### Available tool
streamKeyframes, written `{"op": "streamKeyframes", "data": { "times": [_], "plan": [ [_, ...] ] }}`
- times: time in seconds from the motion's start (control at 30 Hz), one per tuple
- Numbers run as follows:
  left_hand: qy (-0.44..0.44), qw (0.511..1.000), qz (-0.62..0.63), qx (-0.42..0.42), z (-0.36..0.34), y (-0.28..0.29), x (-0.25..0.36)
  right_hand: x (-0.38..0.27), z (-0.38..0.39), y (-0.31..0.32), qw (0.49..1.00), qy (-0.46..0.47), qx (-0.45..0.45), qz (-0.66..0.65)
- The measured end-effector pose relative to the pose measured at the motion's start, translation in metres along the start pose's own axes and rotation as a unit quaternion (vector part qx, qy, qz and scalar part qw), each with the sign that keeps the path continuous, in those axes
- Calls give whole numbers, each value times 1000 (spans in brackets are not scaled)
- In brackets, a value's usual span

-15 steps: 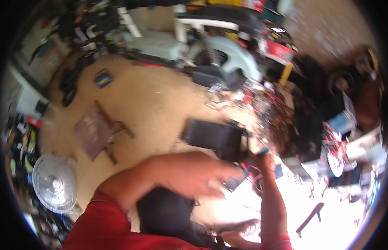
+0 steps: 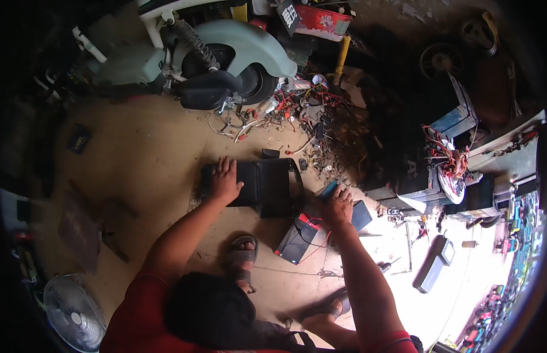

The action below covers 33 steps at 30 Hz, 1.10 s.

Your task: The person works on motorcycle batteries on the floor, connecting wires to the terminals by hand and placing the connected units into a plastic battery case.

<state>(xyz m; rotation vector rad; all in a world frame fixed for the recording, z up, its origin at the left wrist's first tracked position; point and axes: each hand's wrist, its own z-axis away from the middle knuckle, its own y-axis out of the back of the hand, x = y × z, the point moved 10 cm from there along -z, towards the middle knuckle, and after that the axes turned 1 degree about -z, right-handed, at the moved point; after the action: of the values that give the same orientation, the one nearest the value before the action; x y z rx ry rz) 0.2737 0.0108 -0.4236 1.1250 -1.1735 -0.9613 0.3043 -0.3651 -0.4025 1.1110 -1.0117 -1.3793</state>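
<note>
My left hand (image 2: 225,181) lies with fingers outstretched on the left half of a black hinged case (image 2: 273,181), which is spread on the floor. The case has a curved handle-like strip at its right end. Past that end, my right hand (image 2: 339,207) is closed around a small teal object (image 2: 329,189), mostly covered by the fingers. Just below and left of the right hand lies a grey-and-red box-shaped battery (image 2: 296,240), with red and black wires running over it. A small black piece (image 2: 270,153) sits at the case's far edge.
A scooter's pale green rear fender (image 2: 250,44) and wheel stand beyond the case. Tangled wires and scraps (image 2: 314,115) cover the floor at the far right. Boxes with red wires (image 2: 444,153) line the right side. A fan (image 2: 76,317) stands near left; my sandalled foot (image 2: 243,253) is close.
My left hand has moved from near the right hand, left and away from me, onto the case. My right hand still holds the teal object. The view has turned, with less blur.
</note>
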Motion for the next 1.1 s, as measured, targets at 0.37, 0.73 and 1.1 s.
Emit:
{"op": "streamKeyframes", "data": {
  "times": [0.37, 0.73, 1.1],
  "plan": [
    [-106, 985, 121, -63, -59, -53, -23, -5, 0, 0, 1000, 27, 2, 8],
    [-222, 917, -33, 329, 39, 221, 67, 17, -30, -5, 997, 76, 7, 17],
    [-264, 877, -9, 402, 43, 269, 113, 30, -56, -24, 983, 109, -145, -42]
  ]
}}
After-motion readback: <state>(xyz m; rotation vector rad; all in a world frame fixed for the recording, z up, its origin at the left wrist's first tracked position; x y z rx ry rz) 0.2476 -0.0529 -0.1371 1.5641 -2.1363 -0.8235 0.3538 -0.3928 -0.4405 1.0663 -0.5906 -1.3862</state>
